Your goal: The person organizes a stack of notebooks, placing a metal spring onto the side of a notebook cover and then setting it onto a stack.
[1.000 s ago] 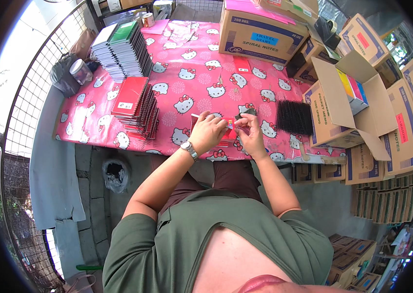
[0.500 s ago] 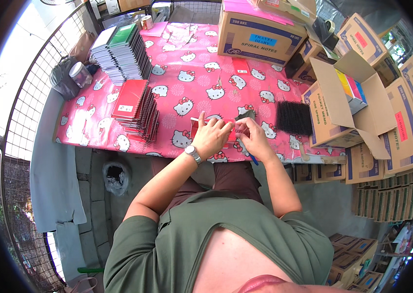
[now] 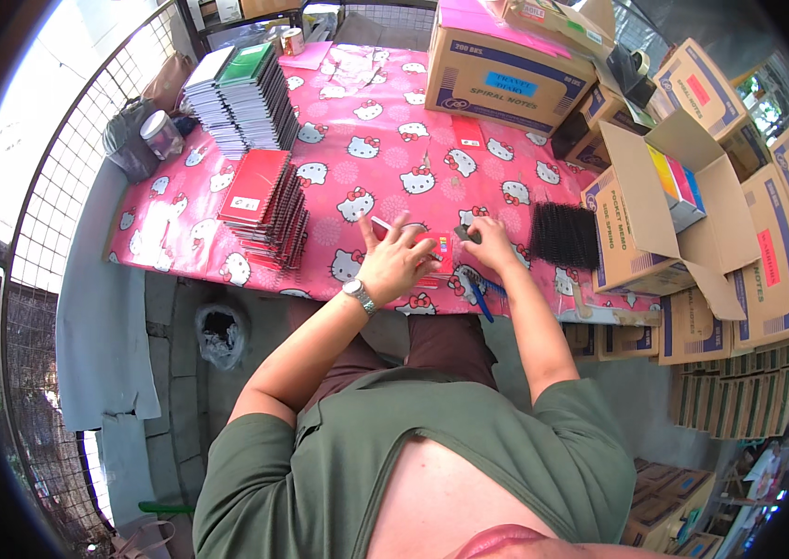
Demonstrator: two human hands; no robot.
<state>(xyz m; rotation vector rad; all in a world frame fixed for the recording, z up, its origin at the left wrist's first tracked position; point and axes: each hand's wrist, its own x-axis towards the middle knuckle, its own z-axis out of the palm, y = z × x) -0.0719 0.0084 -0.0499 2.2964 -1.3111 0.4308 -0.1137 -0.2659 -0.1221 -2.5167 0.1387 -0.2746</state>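
My left hand (image 3: 401,259), with a watch on its wrist, spreads its fingers over a small red notebook (image 3: 432,270) near the table's front edge. A thin white stick (image 3: 381,223) shows between its fingers; whether they grip it I cannot make out. My right hand (image 3: 495,246) is just right of the notebook, its fingertips closed on a small dark grey-green piece (image 3: 463,233), perhaps cloth. Below that hand, a blue-handled tool (image 3: 480,300) lies across the table edge. To its right lies a bundle of black spiral coils (image 3: 563,235).
Red spiral notebooks (image 3: 259,200) form a stack at left. Behind them rise taller stacks of notebooks with green and pale covers (image 3: 245,93). An open carton (image 3: 632,238) stands at right, near more cartons (image 3: 506,79). A plastic-lined bin (image 3: 221,337) sits below the table.
My left hand has spread its fingers over the red notebook. My right hand has drawn away from it and closed on the dark piece. The view has shifted slightly.
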